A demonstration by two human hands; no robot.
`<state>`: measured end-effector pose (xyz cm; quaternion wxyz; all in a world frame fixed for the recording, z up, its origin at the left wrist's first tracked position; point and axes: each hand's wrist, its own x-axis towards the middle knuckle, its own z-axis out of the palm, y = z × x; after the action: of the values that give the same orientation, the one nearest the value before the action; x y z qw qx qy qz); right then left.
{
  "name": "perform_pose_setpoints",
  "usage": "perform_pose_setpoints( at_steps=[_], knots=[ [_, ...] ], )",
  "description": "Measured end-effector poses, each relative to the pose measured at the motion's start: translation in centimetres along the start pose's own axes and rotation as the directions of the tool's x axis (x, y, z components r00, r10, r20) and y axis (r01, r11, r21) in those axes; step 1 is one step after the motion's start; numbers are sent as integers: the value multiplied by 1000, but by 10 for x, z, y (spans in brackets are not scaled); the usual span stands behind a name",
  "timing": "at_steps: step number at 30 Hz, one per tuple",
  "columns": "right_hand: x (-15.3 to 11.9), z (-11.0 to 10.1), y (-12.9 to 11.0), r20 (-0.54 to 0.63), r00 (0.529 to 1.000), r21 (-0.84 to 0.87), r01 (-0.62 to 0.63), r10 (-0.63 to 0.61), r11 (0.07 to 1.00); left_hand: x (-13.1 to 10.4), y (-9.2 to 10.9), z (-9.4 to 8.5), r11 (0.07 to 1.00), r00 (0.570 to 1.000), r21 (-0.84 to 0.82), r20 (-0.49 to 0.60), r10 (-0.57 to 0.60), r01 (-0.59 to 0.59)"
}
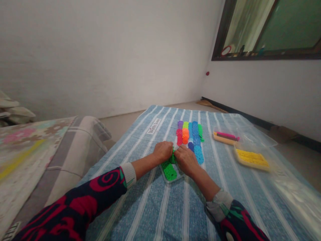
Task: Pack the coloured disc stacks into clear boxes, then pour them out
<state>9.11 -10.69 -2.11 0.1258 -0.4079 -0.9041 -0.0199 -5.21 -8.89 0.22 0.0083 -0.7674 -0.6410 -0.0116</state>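
The left hand [163, 151] and right hand [186, 160], equally near, have fingers pinched on a bright green, bumpy strip [173, 158] between them, over the clear plastic tray [172, 181], seemingly lengthwise toward the tabletop's [150, 207] far edge

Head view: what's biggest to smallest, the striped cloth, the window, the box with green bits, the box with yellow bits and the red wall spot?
1. Striped cloth
2. Window
3. Box with green bits and box with yellow bits: too alike to rank, as the first is partly covered
4. Red wall spot
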Motion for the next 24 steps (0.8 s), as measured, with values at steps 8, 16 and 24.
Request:
perform_pose_setpoints(
  at_steps=[8, 16, 24],
  knots=[
    [-3, 1, 5, -39, 999, 35, 2, -1, 999, -4, -15, -4, 986, 990, 105, -34, 136, -132],
    [-2, 0, 11, -58, 998, 25, -6, 8, 1000, -11, -28, -1, 979, 984, 112, -34, 172, -168],
    [-5, -9, 13, 106, 991, 72, -85, 77, 994, -11, -22, -1, 983, 986, 86, -32, 163, -160]
  ],
)
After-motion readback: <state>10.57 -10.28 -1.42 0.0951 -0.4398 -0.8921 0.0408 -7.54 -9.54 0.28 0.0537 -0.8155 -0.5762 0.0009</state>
